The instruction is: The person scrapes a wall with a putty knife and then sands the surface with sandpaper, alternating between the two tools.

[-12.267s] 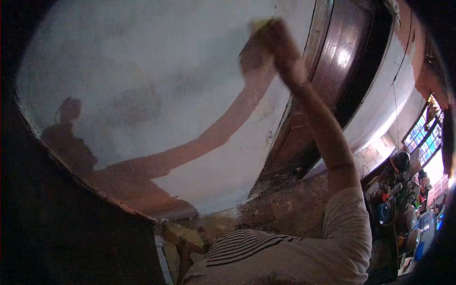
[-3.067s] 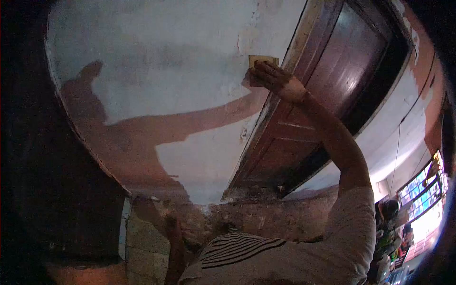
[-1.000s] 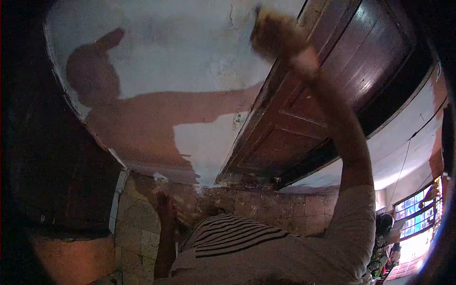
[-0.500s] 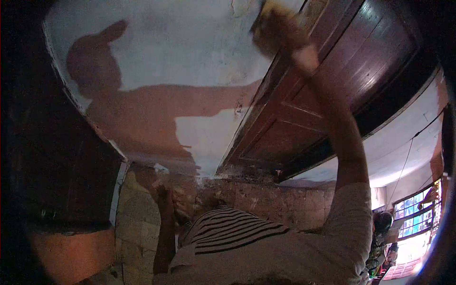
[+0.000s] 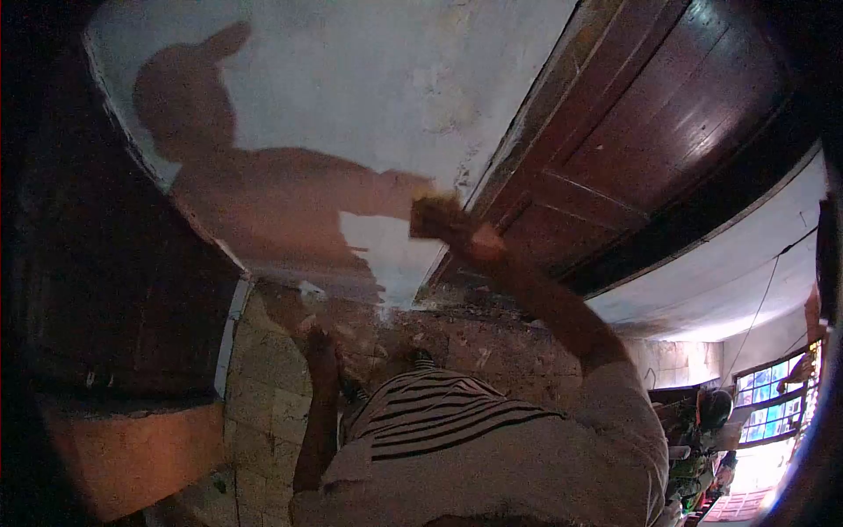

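Note:
My right hand (image 5: pixel 481 241) is wrapped around a blocky yellow-brown brush (image 5: pixel 435 217). The brush overlaps the pale wall (image 5: pixel 369 105) beside the edge of the dark wooden door frame (image 5: pixel 518 114). Patchy, worn marks show on the wall above it. Down low at the left, my left hand (image 5: pixel 320 338) hangs in shade over the tiled floor. Its fingers are too dark to make out.
A reddish-brown panelled door (image 5: pixel 650 123) fills the upper right. Dark furniture (image 5: pixel 114 290) stands at the left above an orange-brown surface (image 5: pixel 140 452). Cluttered items (image 5: pixel 702 448) lie near a bright barred window (image 5: pixel 773 395) at the lower right.
My right hand has swept the brush from the top of the door frame down and left to the lower wall. My left hand has shifted slightly right.

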### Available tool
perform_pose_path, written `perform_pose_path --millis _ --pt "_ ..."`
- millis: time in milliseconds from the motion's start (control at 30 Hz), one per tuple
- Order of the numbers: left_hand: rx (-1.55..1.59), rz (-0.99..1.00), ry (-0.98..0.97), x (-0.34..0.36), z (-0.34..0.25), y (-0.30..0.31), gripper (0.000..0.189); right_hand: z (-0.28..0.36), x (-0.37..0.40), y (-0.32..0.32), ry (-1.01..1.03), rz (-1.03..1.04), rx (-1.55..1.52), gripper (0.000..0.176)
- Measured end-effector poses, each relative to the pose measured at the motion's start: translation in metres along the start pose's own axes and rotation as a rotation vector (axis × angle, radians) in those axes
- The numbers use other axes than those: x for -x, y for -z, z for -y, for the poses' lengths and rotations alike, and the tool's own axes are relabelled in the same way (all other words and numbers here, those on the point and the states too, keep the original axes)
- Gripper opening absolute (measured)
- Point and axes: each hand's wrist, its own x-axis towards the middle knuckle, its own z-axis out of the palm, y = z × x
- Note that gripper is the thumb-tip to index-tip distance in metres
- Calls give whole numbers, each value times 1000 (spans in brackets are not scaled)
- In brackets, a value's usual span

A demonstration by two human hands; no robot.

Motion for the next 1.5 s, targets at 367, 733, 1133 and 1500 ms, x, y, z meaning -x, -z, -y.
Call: perform_pose_path --millis 367,733,1133,1500 --pt "252 266 40 13 -115 -52 37 34 23 -130 -189 -205 -1191 38" --pt "368 256 144 -20 -113 -89 39 34 26 -135 -205 -388 -1152 50" --pt "392 -119 301 -21 -114 -101 61 57 26 -180 -243 155 -500 54" --pt "364 102 -448 -45 -96 -70 50 57 38 -174 -75 135 312 41"
